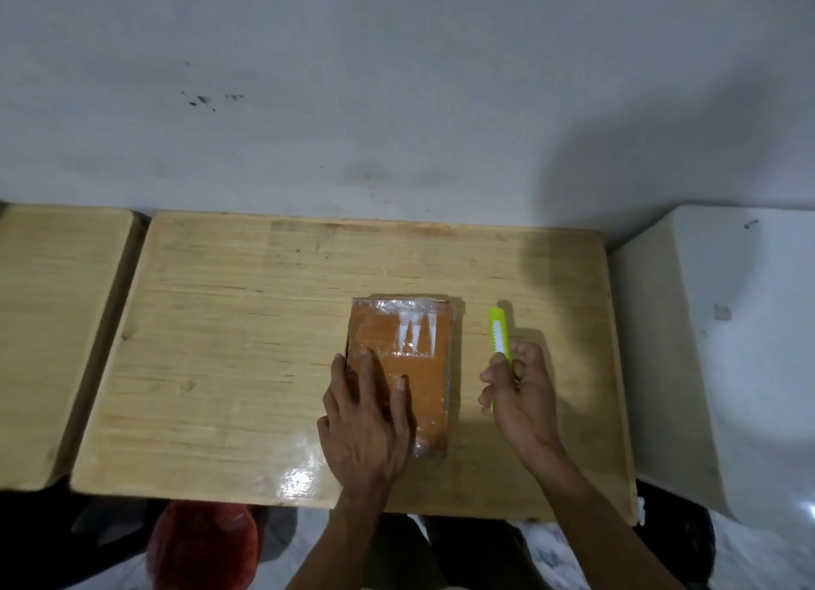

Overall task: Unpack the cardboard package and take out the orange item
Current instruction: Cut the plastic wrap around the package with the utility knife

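Under both your hands lies the pale wooden table with rounded corners, set against a grey wall. Beneath your left hand sits the flat brown cardboard package wrapped in clear glossy tape; your palm lies flat on its near left part, fingers spread. Just right of the package, your right hand is curled around the lower end of a lime-green plastic utility knife, which points away from you, no blade visible
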Demonstrator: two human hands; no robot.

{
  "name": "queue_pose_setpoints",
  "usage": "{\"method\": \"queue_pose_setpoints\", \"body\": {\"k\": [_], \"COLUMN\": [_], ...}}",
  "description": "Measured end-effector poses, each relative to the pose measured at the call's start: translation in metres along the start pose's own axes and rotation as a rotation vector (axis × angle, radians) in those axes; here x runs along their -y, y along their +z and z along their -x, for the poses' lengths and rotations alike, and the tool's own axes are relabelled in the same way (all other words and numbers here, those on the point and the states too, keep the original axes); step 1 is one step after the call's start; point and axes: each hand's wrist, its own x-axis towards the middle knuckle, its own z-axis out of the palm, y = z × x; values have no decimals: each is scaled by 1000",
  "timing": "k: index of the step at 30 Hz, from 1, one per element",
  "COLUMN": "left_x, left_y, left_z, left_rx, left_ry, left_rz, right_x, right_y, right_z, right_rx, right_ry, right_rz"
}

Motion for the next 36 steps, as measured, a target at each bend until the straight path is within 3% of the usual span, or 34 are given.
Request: {"method": "queue_pose_setpoints", "body": {"k": [8, 16, 29, 36], "left_x": [1, 2, -14, -13], "left_y": [5, 6, 1, 9], "left_z": [-2, -2, 9, 9], "left_rx": [-13, -24, -5, -36], "left_ry": [-4, -4, -5, -14], "left_rz": [-52, -44, -107, -109], "right_x": [40, 55, 56, 44], "right_y": [10, 8, -3, -9], "right_z": [-21, -52, -37, -43], "right_rx": [383, 342, 409, 354], "right_ry": [-273, -345, -314, -407], "right_rz": [282, 386, 310, 345]}}
